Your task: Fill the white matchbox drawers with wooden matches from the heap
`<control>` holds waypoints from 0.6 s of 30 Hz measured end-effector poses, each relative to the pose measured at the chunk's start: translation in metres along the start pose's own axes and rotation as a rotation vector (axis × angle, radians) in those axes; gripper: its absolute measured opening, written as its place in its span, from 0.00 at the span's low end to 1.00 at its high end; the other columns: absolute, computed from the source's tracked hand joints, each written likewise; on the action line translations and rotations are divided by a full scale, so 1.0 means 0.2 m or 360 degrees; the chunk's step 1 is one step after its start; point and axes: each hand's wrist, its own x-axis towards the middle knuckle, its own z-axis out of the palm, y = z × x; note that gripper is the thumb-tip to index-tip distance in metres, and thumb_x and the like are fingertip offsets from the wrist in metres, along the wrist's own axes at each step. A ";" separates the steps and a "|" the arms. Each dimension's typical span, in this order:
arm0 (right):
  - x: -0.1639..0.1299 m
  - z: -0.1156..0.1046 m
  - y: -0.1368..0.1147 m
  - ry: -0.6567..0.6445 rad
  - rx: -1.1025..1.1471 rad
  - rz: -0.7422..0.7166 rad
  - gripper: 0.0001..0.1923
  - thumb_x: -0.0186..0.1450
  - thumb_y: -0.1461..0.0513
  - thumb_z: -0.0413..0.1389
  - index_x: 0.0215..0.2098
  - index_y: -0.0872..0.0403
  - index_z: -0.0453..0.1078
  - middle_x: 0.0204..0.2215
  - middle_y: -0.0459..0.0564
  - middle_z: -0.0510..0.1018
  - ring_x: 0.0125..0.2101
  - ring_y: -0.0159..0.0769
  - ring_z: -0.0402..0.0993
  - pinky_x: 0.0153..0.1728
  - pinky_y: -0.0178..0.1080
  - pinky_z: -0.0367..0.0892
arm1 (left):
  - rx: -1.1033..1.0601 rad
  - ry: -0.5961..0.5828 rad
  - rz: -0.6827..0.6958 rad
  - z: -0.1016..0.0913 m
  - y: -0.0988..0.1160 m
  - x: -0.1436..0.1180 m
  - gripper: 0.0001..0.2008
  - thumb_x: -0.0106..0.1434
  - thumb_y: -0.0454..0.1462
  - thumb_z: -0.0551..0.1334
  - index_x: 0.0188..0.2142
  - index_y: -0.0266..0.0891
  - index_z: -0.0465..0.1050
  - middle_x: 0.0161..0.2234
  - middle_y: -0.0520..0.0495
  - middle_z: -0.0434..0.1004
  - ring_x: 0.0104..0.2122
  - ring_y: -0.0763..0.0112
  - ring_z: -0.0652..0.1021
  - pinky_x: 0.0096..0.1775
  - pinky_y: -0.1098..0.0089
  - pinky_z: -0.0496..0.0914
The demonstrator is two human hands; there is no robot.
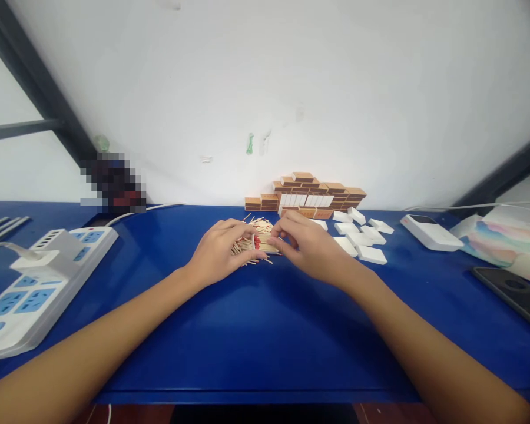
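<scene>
A small white matchbox tray (pixel 253 242) full of red-headed matches (pixel 265 246) is between my hands. My left hand (pixel 218 250) curves round its left end, thumb in front and fingers behind, closed on it. At the tray's right part, the thumb and forefinger of my right hand (pixel 313 244) pinch at the matches. A loose pile of matches (pixel 259 224) lies on the blue table behind and under the tray, partly covered by my left hand.
Brown matchboxes (pixel 309 187) are stacked against the wall, with white trays standing among them. Several white trays (pixel 360 239) lie to the right. Farther right are a white device (pixel 431 232), a plastic packet (pixel 503 235) and a phone (pixel 514 291). A power strip (pixel 57 288) sits left.
</scene>
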 end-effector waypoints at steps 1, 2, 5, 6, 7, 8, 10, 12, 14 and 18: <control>0.00 0.00 0.00 0.0023 -0.0004 0.0014 0.04 0.74 0.61 0.54 0.40 0.52 0.68 0.37 0.49 0.71 0.33 0.35 0.68 0.34 0.39 0.62 | -0.0006 0.0011 -0.0014 0.00 -0.01 0.00 0.23 0.64 0.53 0.69 0.48 0.39 0.75 0.44 0.42 0.82 0.44 0.57 0.81 0.48 0.56 0.74; 0.00 -0.01 0.00 0.0047 -0.0010 0.0035 0.04 0.74 0.61 0.54 0.40 0.52 0.68 0.37 0.50 0.72 0.33 0.36 0.69 0.34 0.39 0.62 | -0.0014 0.0021 -0.0038 0.00 -0.01 0.00 0.22 0.64 0.52 0.70 0.48 0.39 0.75 0.45 0.43 0.82 0.44 0.58 0.81 0.48 0.56 0.74; 0.01 -0.02 0.01 0.0102 -0.0057 0.0123 0.05 0.73 0.60 0.53 0.39 0.51 0.68 0.36 0.50 0.74 0.33 0.37 0.70 0.33 0.39 0.62 | -0.0049 0.0037 -0.0123 0.01 -0.02 0.00 0.21 0.63 0.51 0.71 0.47 0.40 0.75 0.45 0.43 0.83 0.44 0.58 0.81 0.48 0.57 0.74; 0.01 -0.02 0.02 0.0112 -0.0078 0.0150 0.05 0.73 0.60 0.53 0.39 0.52 0.68 0.36 0.50 0.74 0.33 0.37 0.70 0.33 0.39 0.62 | -0.0059 0.0037 -0.0143 0.01 -0.03 0.00 0.21 0.62 0.50 0.72 0.47 0.40 0.75 0.45 0.44 0.83 0.44 0.58 0.81 0.48 0.57 0.74; 0.02 -0.02 0.03 0.0116 -0.0099 0.0176 0.05 0.73 0.61 0.53 0.38 0.52 0.69 0.36 0.50 0.75 0.33 0.37 0.70 0.33 0.39 0.62 | -0.0065 0.0036 -0.0160 0.00 -0.03 0.00 0.21 0.62 0.50 0.72 0.47 0.41 0.76 0.45 0.44 0.83 0.44 0.58 0.81 0.48 0.57 0.74; 0.02 -0.02 0.04 0.0111 -0.0124 0.0205 0.05 0.73 0.61 0.53 0.39 0.52 0.69 0.35 0.50 0.75 0.33 0.37 0.70 0.33 0.39 0.61 | -0.0074 0.0036 -0.0173 0.00 -0.04 0.01 0.21 0.62 0.49 0.73 0.48 0.41 0.76 0.44 0.45 0.83 0.45 0.58 0.82 0.48 0.58 0.75; 0.02 -0.03 0.07 0.0094 -0.0198 0.0260 0.05 0.72 0.61 0.54 0.38 0.52 0.69 0.34 0.50 0.76 0.32 0.37 0.70 0.33 0.39 0.61 | -0.0105 0.0053 -0.0215 0.00 -0.06 0.01 0.20 0.62 0.49 0.73 0.47 0.42 0.76 0.44 0.45 0.83 0.44 0.59 0.82 0.48 0.58 0.75; 0.02 -0.07 0.11 0.0097 -0.0301 0.0329 0.05 0.71 0.60 0.55 0.36 0.52 0.70 0.33 0.49 0.77 0.31 0.38 0.71 0.32 0.39 0.60 | -0.0152 0.0102 -0.0289 -0.02 -0.08 0.02 0.18 0.63 0.48 0.72 0.46 0.42 0.76 0.43 0.46 0.83 0.42 0.61 0.83 0.46 0.60 0.76; 0.02 -0.12 0.16 0.0141 -0.0434 0.0428 0.07 0.70 0.60 0.55 0.34 0.52 0.69 0.33 0.50 0.78 0.31 0.39 0.71 0.32 0.40 0.59 | -0.0177 0.0142 -0.0354 -0.03 -0.11 0.03 0.16 0.63 0.46 0.73 0.45 0.42 0.76 0.42 0.48 0.84 0.41 0.63 0.84 0.46 0.61 0.76; -0.01 -0.23 0.30 0.0156 -0.0747 0.0653 0.07 0.70 0.59 0.55 0.34 0.52 0.70 0.34 0.52 0.80 0.33 0.42 0.73 0.30 0.41 0.56 | -0.0182 0.0168 -0.0435 -0.06 -0.15 0.04 0.15 0.63 0.45 0.73 0.45 0.42 0.76 0.42 0.48 0.85 0.42 0.62 0.85 0.47 0.62 0.75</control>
